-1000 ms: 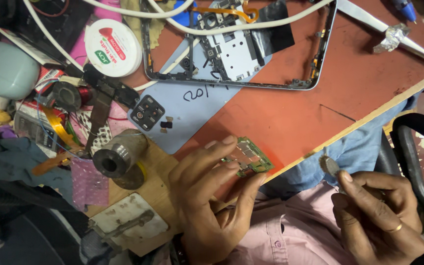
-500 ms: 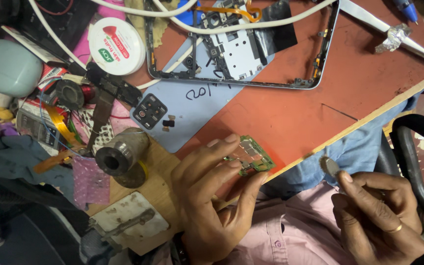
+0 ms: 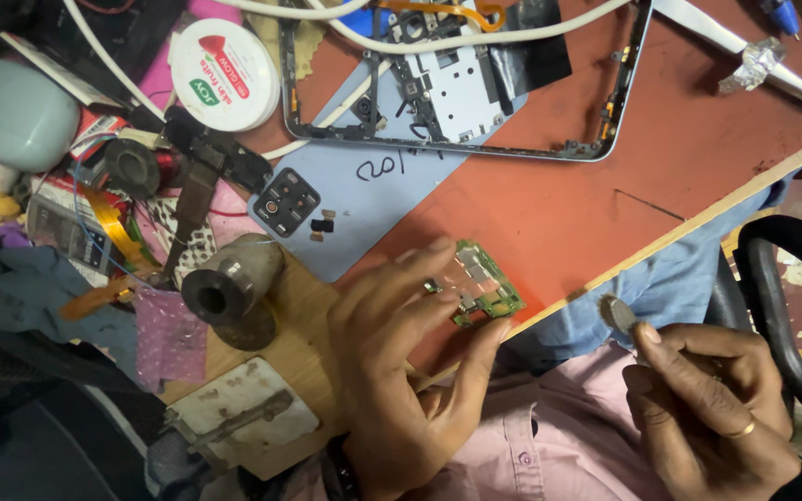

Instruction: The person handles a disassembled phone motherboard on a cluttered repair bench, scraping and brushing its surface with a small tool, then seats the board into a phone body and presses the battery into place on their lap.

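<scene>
I see metal cylinder at far left, crowded among clutter. Left hand next, fingers closed around small green circuit board, pinning it on red tabletop right at near edge. Bare tabletop lies beyond board, up to open phone frame. Right hand off tabletop, over lap, grip pinched on small round silvery piece.

A stripped phone frame with exposed metal plates lies at the top of the reddish-brown worktable, with white cables looping across it. Just below it rests a pale blue phone back cover with a black camera block, and a round white tin with a red and green lid sits to the left. A short grey metal cylinder stands on a wooden board, beside a pale green rounded case and orange flex ribbons.
</scene>
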### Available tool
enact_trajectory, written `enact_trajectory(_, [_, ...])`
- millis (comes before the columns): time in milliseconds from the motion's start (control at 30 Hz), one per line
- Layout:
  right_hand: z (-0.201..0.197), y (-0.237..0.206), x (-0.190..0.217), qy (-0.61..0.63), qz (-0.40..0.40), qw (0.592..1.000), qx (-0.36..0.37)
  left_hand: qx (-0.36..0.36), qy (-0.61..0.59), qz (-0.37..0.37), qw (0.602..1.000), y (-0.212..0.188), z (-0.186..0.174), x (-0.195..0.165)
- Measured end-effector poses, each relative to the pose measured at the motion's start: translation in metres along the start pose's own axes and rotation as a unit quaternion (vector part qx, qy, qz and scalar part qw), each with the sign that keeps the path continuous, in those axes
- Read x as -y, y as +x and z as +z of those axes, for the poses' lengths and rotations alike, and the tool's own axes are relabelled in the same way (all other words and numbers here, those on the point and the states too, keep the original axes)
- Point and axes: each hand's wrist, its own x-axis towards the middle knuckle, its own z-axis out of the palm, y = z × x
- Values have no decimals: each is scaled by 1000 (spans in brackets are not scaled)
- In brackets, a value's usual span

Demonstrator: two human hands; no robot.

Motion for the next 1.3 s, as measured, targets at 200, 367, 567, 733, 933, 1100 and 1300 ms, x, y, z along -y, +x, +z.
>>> enact_trajectory(200, [-1, 1, 4, -7, -3, 1000, 30, -4, -7, -11, 1000, 3, -2, -1])
enact_trajectory(367, [-2, -1, 2, 1, -6, 999, 35, -4, -8, -19, 1000, 1, -1, 0])
enact_trajectory(567, [0, 1, 6, -4, -5, 999, 39, 4, -6, -19, 1000, -2, -2, 1])
enact_trajectory(733, [8, 5, 9, 13, -8, 1000, -9, 10, 1, -3, 1000, -1, -4, 0])
enact_trajectory(933, [8, -2, 1, 7, -7, 1000, -14, 16, 3, 7, 1000, -1, -4, 2])
enact_trajectory(1100, [10, -2, 4, 12, -4, 1000, -26, 18, 5, 2, 1000, -5, -5, 1])
enact_trajectory(1300, [0, 30, 33, 21, -27, 996, -82, -9, 21, 26, 999, 4, -2, -2])
